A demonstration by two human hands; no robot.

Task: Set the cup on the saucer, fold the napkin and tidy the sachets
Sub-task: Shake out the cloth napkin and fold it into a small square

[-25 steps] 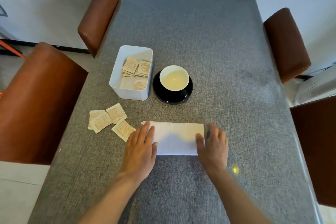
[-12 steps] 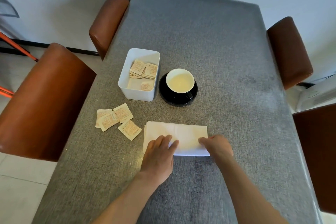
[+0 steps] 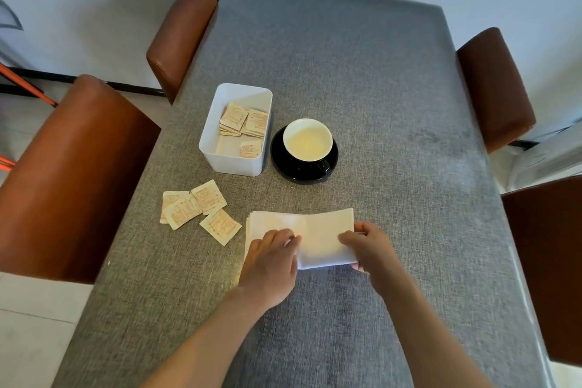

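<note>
A white napkin (image 3: pixel 318 230) lies folded on the grey table, its right half lifted off the cloth. My right hand (image 3: pixel 367 246) pinches the napkin's right edge. My left hand (image 3: pixel 271 257) presses flat on the napkin's left half, fingers near the middle crease. Behind it a cup (image 3: pixel 307 139), white inside, stands on a black saucer (image 3: pixel 283 164). Several beige sachets (image 3: pixel 196 208) lie loose on the table to the left of the napkin. More sachets (image 3: pixel 245 121) sit inside a white box (image 3: pixel 233 164) beside the saucer.
The grey cloth-covered table (image 3: pixel 393 104) runs away from me. Brown chairs stand along both sides: two on the left (image 3: pixel 69 173) (image 3: pixel 181 31) and two on the right (image 3: pixel 494 85) (image 3: pixel 548 261). A pale wall lies beyond.
My left hand slid from the napkin's left edge toward its middle. My right hand closed on the right edge and raised that half off the table.
</note>
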